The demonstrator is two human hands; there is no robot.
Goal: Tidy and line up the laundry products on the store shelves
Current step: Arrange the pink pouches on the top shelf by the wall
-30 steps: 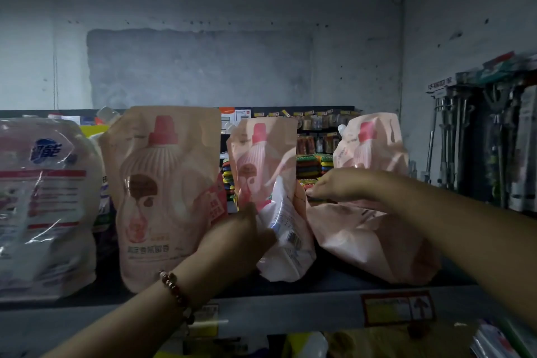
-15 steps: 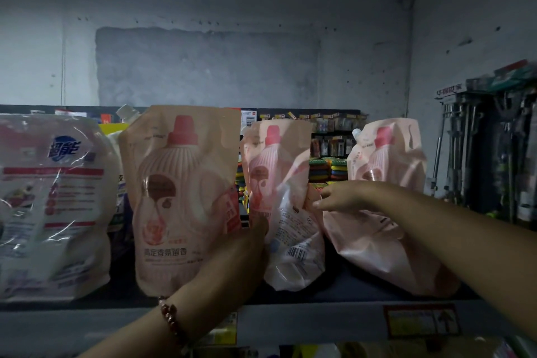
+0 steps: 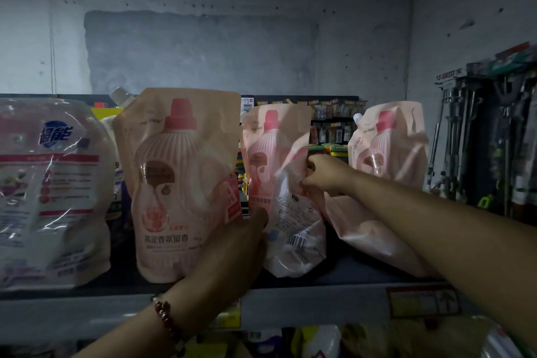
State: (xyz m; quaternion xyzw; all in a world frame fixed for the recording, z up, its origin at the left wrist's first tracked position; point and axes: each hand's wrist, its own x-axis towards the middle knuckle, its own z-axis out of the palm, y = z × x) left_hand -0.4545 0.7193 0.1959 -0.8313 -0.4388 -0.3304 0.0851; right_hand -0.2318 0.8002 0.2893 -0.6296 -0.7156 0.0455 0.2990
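Straightening a slumped pink refill pouch (image 3: 286, 192) on the top shelf (image 3: 290, 304), between its two pink neighbours.
My left hand (image 3: 232, 253) grips its lower left edge; my right hand (image 3: 325, 174) pinches its creased upper right edge. It looks soft, liquid-heavy and slick, so I'd support the base.

both hands grip the crumpled middle pink pouch (image 3: 286, 183).

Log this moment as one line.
left hand: holds middle pink pouch low | right hand: pinches its right edge | pouch: crumpled, twisted | shelf
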